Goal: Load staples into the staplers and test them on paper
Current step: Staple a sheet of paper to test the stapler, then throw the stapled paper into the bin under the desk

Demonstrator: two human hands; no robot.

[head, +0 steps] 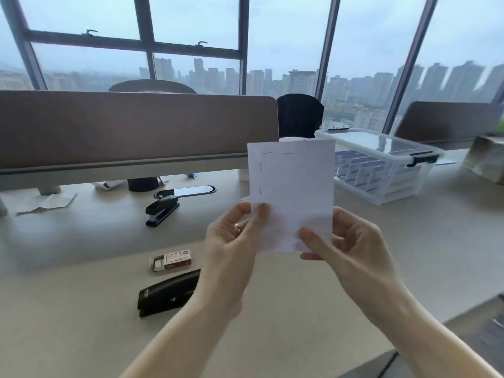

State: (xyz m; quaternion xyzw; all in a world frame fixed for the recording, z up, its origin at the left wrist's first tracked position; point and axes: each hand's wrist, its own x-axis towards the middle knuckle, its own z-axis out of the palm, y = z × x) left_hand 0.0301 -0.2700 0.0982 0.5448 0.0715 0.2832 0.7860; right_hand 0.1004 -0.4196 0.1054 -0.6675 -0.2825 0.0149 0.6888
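Pale office desk (pixel 81 309) beneath tall windows with a hazy city skyline beyond; a brown partition (pixel 122 126) runs across the back of it.

Held upright above the desk, at the centre of the view, is a small white sheet of paper (pixel 294 186). Four staples show in it as short dark dashes: two along the top edge and two down the left edge. Both hands pinch its lower edge. The left hand (pixel 231 241) has its thumb pressed on the front near the bottom left corner, fingers curled behind. The right hand (pixel 351 246) has its thumb on the front at the bottom right, fingers behind. The staples sit well above both thumbs.

Below and left of the hands, a black stapler (pixel 169 293) lies closed on the desk, with an opened staple box (pixel 171 259) just behind it. A second black stapler (pixel 162 210) lies farther back. A clear lidded plastic bin (pixel 381 170) stands to the right.

Likely risks: with a grip only at the bottom, the sheet could flop or slip free; a thumb sliding up the left edge might catch a badly folded staple leg.
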